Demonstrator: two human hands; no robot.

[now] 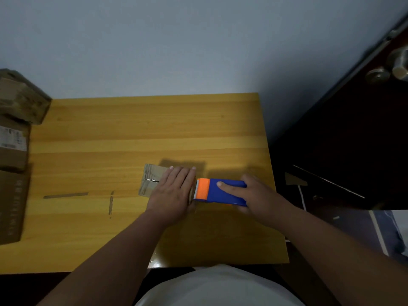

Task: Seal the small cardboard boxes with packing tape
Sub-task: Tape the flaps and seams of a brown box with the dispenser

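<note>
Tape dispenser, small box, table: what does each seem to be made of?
Tape dispenser: likely moulded plastic, from its smooth, flat blue and orange; serrated edge unclear. Small box: brown cardboard, matte, with creases and a shiny seam. Table: wood or wood-look laminate, with a yellow grain and slight sheen.

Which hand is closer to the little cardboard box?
The left hand. It lies flat on top of the small cardboard box, fingers straight. The right hand is off to the box's right, gripping the blue tape dispenser.

The table (132, 133) is smooth yellow wood, the small box (152, 177) matt brown cardboard, the tape dispenser (220, 192) smooth blue and orange plastic.
</note>
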